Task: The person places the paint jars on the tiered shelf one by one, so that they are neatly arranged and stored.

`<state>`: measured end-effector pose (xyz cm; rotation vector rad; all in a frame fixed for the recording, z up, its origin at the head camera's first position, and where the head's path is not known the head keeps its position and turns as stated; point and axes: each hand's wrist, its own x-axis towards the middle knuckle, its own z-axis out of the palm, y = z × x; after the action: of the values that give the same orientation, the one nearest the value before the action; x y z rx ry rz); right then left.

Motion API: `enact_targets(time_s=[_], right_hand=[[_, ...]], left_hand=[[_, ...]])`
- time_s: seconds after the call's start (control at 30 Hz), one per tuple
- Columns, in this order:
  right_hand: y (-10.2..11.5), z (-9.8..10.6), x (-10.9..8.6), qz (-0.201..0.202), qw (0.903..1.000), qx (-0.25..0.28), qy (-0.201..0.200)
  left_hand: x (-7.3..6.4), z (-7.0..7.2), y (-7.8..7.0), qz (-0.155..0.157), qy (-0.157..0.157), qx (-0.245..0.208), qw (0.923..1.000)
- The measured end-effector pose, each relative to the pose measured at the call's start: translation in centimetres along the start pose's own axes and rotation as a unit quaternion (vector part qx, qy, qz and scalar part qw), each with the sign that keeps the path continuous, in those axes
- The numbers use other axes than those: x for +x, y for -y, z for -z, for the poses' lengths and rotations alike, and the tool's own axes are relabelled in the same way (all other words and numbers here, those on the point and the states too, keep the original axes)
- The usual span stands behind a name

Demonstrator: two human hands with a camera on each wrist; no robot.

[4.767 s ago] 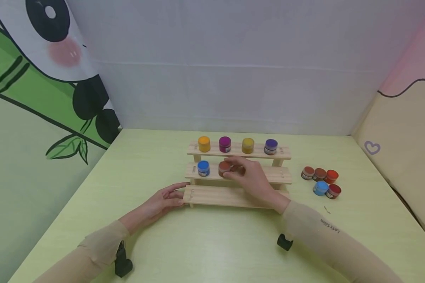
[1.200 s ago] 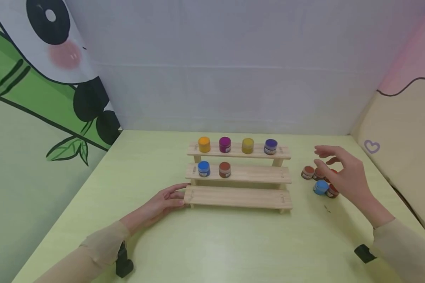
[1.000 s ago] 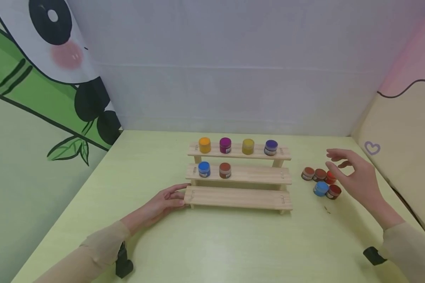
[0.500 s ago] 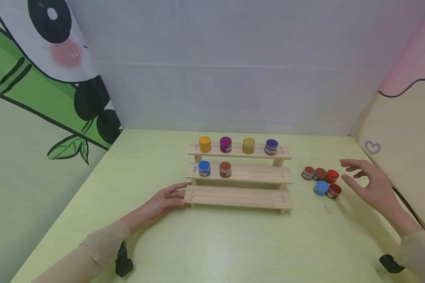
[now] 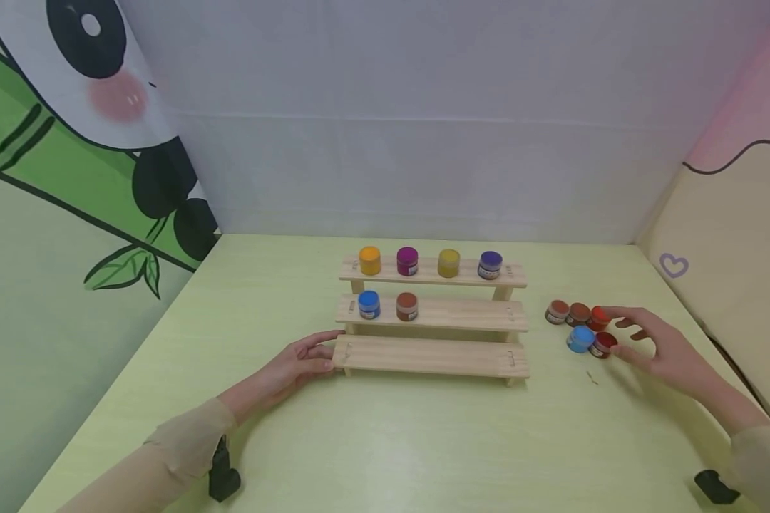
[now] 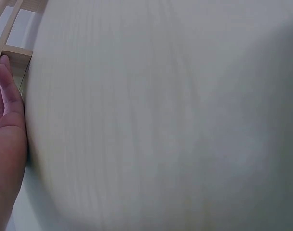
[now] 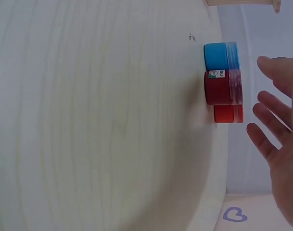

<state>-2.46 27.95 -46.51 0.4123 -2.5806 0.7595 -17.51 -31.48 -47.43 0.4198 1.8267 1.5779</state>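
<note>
A three-step wooden display rack (image 5: 430, 356) stands mid-table, and my left hand (image 5: 301, 367) holds the left end of its lowest step, index finger behind and thumb in front. In the left wrist view those fingers (image 6: 9, 91) reach the step's end. At the right, my right hand (image 5: 664, 349) has its fingers spread beside a dark red paint jar (image 5: 604, 344) and a bright red paint jar (image 5: 598, 318). The right wrist view shows a gap between that hand (image 7: 281, 125) and the dark red jar (image 7: 218, 88). A light blue jar (image 5: 580, 339) and two brown jars (image 5: 578, 313) are alongside.
On the top step stand orange (image 5: 369, 261), purple (image 5: 407, 261), yellow (image 5: 448, 263) and violet (image 5: 490, 265) jars. The middle step bears a blue jar (image 5: 368, 304) and a brown jar (image 5: 407, 306). A pale wall (image 5: 423, 178) closes off the table's back.
My right hand set the brown jar on the middle step, let go and moved right to the loose jars. It has since come down beside the red ones. My left hand stays put.
</note>
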Motion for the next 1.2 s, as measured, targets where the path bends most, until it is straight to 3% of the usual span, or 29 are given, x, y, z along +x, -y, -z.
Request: enact_targets(time_s=[0.17, 0.4, 1.2], right_hand=[[-0.4, -0.1, -0.3, -0.022, 0.9995, 0.001, 0.023], [-0.8, 0.0, -0.5, -0.01, 0.9983, 0.0, 0.057], [-1.2, -0.5, 0.1, -0.053, 0.9957, -0.013, 0.075]], left_hand=[[0.0, 0.0, 0.0, -0.001, 0.001, 0.0, 1.0], [0.0, 0.0, 0.1, -0.001, 0.0, -0.001, 1.0], [0.0, -0.1, 0.1, 0.001, -0.007, 0.0, 1.0]])
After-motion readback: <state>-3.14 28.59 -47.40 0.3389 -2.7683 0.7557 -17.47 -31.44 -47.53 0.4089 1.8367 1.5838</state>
